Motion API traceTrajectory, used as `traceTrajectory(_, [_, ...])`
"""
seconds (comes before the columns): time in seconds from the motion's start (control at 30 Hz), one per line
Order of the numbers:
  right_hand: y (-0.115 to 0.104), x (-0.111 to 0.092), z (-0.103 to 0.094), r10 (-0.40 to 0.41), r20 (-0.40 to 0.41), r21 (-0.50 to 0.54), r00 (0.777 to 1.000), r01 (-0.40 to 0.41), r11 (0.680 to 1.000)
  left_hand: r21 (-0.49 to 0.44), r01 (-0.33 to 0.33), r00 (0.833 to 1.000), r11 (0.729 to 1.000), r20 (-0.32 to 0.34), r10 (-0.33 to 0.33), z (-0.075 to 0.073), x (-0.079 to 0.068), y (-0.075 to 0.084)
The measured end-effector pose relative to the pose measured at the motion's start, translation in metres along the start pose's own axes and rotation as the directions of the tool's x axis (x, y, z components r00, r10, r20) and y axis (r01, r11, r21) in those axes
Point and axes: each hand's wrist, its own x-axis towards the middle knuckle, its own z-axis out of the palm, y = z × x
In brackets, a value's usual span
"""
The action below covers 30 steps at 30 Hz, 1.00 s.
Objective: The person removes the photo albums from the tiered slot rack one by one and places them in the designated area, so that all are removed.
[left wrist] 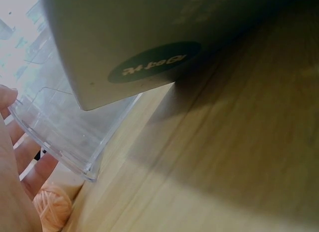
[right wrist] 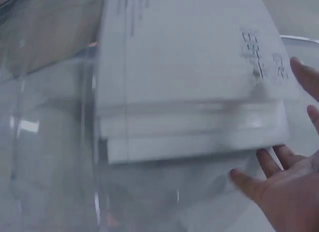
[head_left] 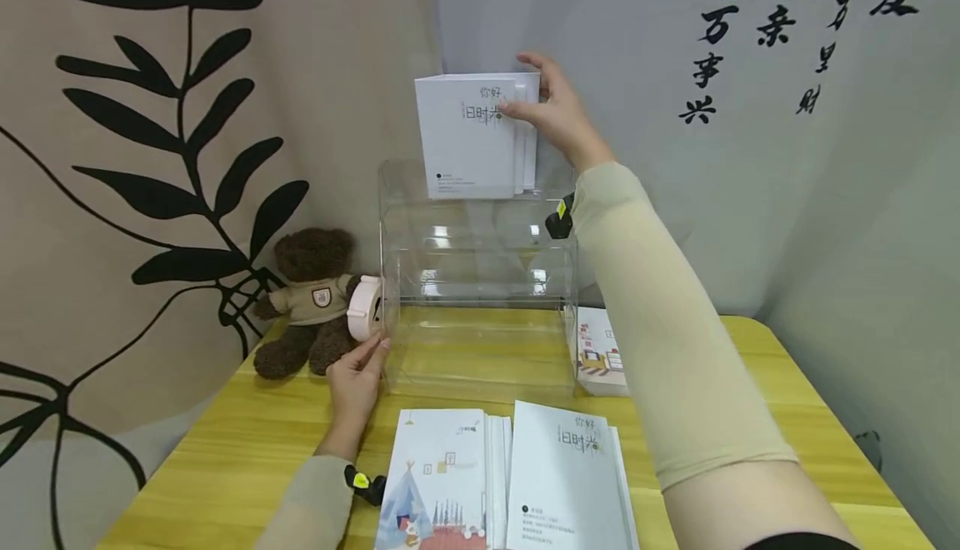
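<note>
A clear plastic tiered rack [head_left: 480, 342] stands on the table. On its top tier several white books [head_left: 468, 142] stand upright, printed with Chinese characters. My right hand [head_left: 558, 112] is at their right edge, its thumb before the front cover and a finger above the top. In the right wrist view the fingers of the right hand [right wrist: 294, 192] are spread beside the books [right wrist: 194, 52], with no clear grip. My left hand [head_left: 355, 387] holds the rack's left front edge. In the left wrist view, fingers lie along the clear panel [left wrist: 65, 127].
Two stacks of books lie in front of the rack: illustrated covers at left [head_left: 442, 467], white covers at right [head_left: 566, 483]. Another illustrated book [head_left: 600, 350] lies right of the rack. A brown teddy bear [head_left: 311, 308] and a pale pink round object [head_left: 365, 308] are at its left.
</note>
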Motion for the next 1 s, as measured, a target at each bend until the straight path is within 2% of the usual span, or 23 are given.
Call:
traceTrajectory(0.07, [-0.003,0.003,0.005,0.008,-0.017,0.044,1.0,-0.007,0.999,-0.009,-0.003,1.0,1.0,0.008,0.003,0.0,-0.001,0.0])
traceTrajectory(0.13, [-0.002,0.003,0.011,0.015,-0.038,0.03,0.999,-0.014,0.999,-0.008,0.002,1.0,1.0,0.016,-0.002,0.0,-0.003,0.001])
traceTrajectory(0.2, [-0.001,0.001,0.017,-0.017,-0.067,-0.038,0.998,0.015,0.999,-0.01,0.014,1.0,1.0,0.025,-0.013,-0.001,-0.004,0.001])
traceTrajectory(0.27, [0.002,-0.002,0.023,-0.057,-0.097,-0.16,0.994,0.041,0.986,-0.003,0.009,1.0,1.0,0.022,-0.009,-0.001,-0.005,0.002])
traceTrajectory(0.37, [0.008,-0.007,0.03,-0.164,-0.142,-0.304,0.976,0.114,0.946,-0.003,-0.006,1.0,1.0,0.01,0.006,0.0,-0.004,0.001])
traceTrajectory(0.43, [0.011,-0.012,0.033,-0.249,-0.167,-0.323,0.954,0.186,0.928,0.0,-0.011,1.0,1.0,-0.002,0.011,0.0,-0.003,0.0])
traceTrajectory(0.47, [0.012,-0.015,0.035,-0.308,-0.176,-0.312,0.935,0.244,0.918,0.0,-0.008,1.0,1.0,-0.007,0.008,0.0,-0.002,0.0])
traceTrajectory(0.53, [0.014,-0.025,0.038,-0.457,-0.177,-0.292,0.872,0.397,0.87,0.001,0.003,1.0,1.0,-0.013,-0.003,0.001,0.0,0.001])
traceTrajectory(0.57, [0.014,-0.031,0.04,-0.545,-0.173,-0.282,0.82,0.489,0.825,-0.001,0.009,1.0,1.0,-0.014,-0.009,0.002,0.0,0.001])
traceTrajectory(0.6, [0.013,-0.038,0.042,-0.632,-0.162,-0.278,0.758,0.579,0.766,0.001,0.016,1.0,1.0,-0.016,-0.016,0.002,0.001,0.001])
traceTrajectory(0.67, [0.007,-0.052,0.047,-0.781,-0.139,-0.274,0.609,0.734,0.621,-0.01,0.031,0.999,0.999,-0.014,-0.031,0.004,0.002,0.002])
traceTrajectory(0.73, [-0.003,-0.067,0.05,-0.872,-0.141,-0.272,0.468,0.829,0.489,-0.023,0.044,0.999,0.999,-0.006,-0.044,0.005,0.003,0.002])
traceTrajectory(0.77, [-0.009,-0.075,0.05,-0.896,-0.158,-0.277,0.415,0.852,0.444,-0.025,0.048,0.999,0.999,0.0,-0.048,0.006,0.004,0.002])
traceTrajectory(0.8, [-0.013,-0.084,0.049,-0.907,-0.178,-0.269,0.381,0.868,0.417,-0.024,0.051,0.999,0.998,0.006,-0.051,0.007,0.005,0.001])
traceTrajectory(0.83, [-0.017,-0.093,0.047,-0.912,-0.201,-0.257,0.358,0.879,0.402,-0.018,0.052,0.999,0.998,0.009,-0.052,0.008,0.005,0.0])
traceTrajectory(0.87, [-0.02,-0.103,0.044,-0.909,-0.226,-0.238,0.35,0.885,0.4,-0.006,0.052,0.999,0.999,0.012,-0.052,0.009,0.006,-0.002])
traceTrajectory(0.93, [-0.021,-0.124,0.038,-0.9,-0.26,-0.2,0.351,0.892,0.406,0.015,0.043,0.999,0.999,0.014,-0.043,0.011,0.008,-0.005])
traceTrajectory(1.0, [-0.017,-0.144,0.032,-0.889,-0.278,-0.16,0.365,0.895,0.417,0.043,0.032,0.999,0.999,0.011,-0.033,0.013,0.01,-0.008])
